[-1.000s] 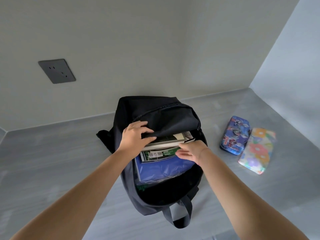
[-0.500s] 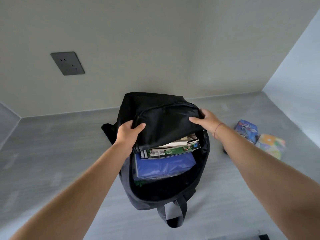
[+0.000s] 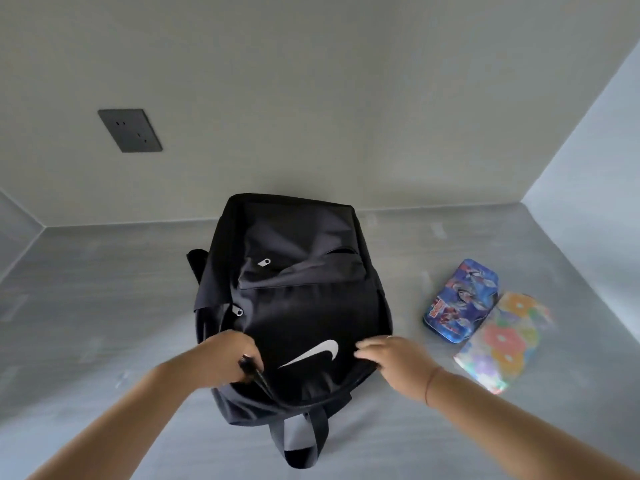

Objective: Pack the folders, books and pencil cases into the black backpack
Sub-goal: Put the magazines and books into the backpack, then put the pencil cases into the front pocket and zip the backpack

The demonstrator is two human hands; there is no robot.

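backpack (image 3: 294,306) left of two pencil cases (image 3: 485,323)

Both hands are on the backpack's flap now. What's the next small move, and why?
Probably draw the zip pull along with the left hand, which seems to pinch it, while the right hand holds the edge of the black backpack. The blue pencil case and floral pencil case lie outside, perhaps meant for the front pocket.
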